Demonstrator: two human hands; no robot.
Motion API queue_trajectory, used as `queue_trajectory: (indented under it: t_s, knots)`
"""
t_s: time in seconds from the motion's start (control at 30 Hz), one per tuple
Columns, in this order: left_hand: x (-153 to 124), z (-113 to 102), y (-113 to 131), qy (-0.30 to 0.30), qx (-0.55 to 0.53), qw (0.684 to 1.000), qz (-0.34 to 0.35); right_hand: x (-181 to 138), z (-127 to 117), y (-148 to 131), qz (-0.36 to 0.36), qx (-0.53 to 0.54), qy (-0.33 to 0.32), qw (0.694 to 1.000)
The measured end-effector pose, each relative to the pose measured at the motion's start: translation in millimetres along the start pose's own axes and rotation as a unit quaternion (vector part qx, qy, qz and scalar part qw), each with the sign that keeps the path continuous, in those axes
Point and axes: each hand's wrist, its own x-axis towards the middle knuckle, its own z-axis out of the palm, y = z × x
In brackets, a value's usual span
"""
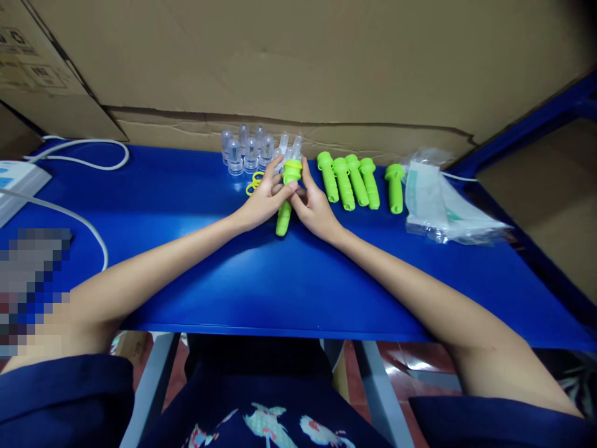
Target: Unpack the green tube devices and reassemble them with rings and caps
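You wear a left sleeve and a right sleeve of dark navy, wide and loose, leaving your slim forearms bare. The navy cloth near your middle carries a print in pale green, white and red. Your left hand and right hand are ungloved.

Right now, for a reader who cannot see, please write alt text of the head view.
The fingers of both hands hold a green tube with a yellow ring at its wide end, at a blue table. Clear containers stand behind; five more green tubes rest to the right.
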Motion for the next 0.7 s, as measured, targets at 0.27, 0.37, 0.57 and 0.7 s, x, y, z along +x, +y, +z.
queue_trajectory:
  t_s: [0.27,0.37,0.57,0.7]
  knots:
    - [-5.4,-4.0,-8.8,0.011,-0.013,1.0,0.022,-0.5,2.4,0.3,0.052,0.017,0.005,0.998]
    - [-6.5,-5.3,-12.6,0.033,-0.025,0.999,0.019,-0.9,4.6,-1.5,0.05,0.039,0.016,0.998]
    - [-7.6,-3.0,-13.1,0.041,-0.025,0.998,0.036,-2.5,5.6,-9.1,0.049,0.075,0.036,0.995]
    - [-7.6,-2.8,-14.0,0.045,-0.006,0.998,0.036,-2.0,3.8,-8.6,0.053,0.044,0.023,0.997]
